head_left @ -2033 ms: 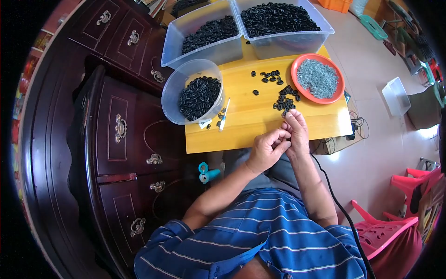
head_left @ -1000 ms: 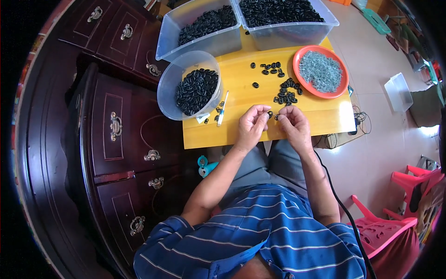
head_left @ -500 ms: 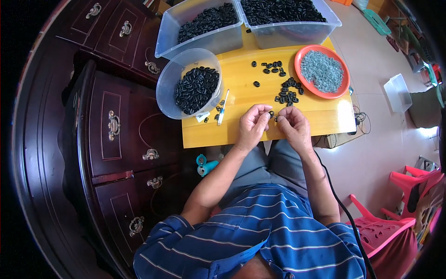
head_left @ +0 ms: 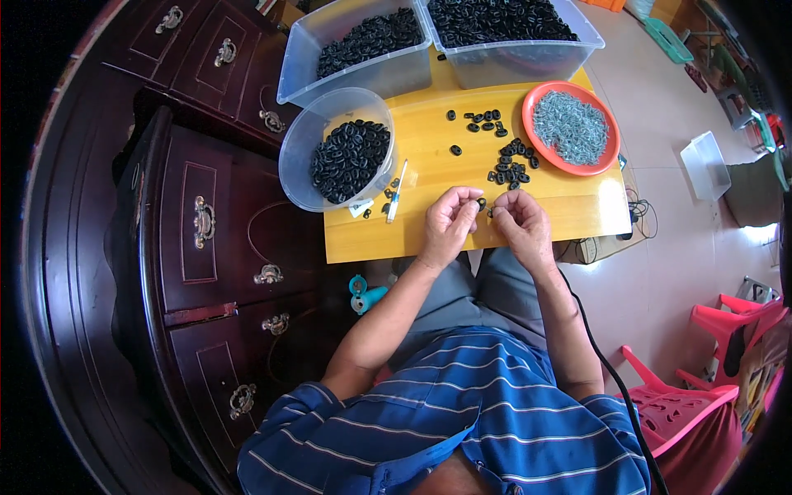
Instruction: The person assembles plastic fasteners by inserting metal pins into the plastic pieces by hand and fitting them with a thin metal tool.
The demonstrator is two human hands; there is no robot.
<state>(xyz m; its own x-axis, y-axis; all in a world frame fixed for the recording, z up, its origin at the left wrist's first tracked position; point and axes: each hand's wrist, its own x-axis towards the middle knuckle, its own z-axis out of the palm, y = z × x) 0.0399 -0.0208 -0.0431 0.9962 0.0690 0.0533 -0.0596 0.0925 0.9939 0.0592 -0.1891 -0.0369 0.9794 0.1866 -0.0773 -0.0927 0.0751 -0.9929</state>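
Observation:
My left hand (head_left: 450, 224) is closed in a pinch on a small black oval piece (head_left: 481, 203) near the front of the yellow table (head_left: 363, 239). Close beside it, my right hand (head_left: 523, 223) pinches a small dark piece (head_left: 491, 212), mostly hidden by the fingertips. The two hands are a little apart. Just beyond them lies a cluster of loose black oval pieces (head_left: 511, 167) with holes in them. Farther off sits a smaller group of the same pieces (head_left: 487, 120), and a single one (head_left: 455, 150) lies to the left.
A round clear tub (head_left: 290, 169) of black pieces stands left, beside a white pen (head_left: 396, 198). Two large clear bins (head_left: 355, 73) (head_left: 528, 73) of black pieces stand at the back. An orange-red plate (head_left: 582, 170) of thin silvery-grey pieces sits right. Dark drawers (head_left: 227, 247) border the left.

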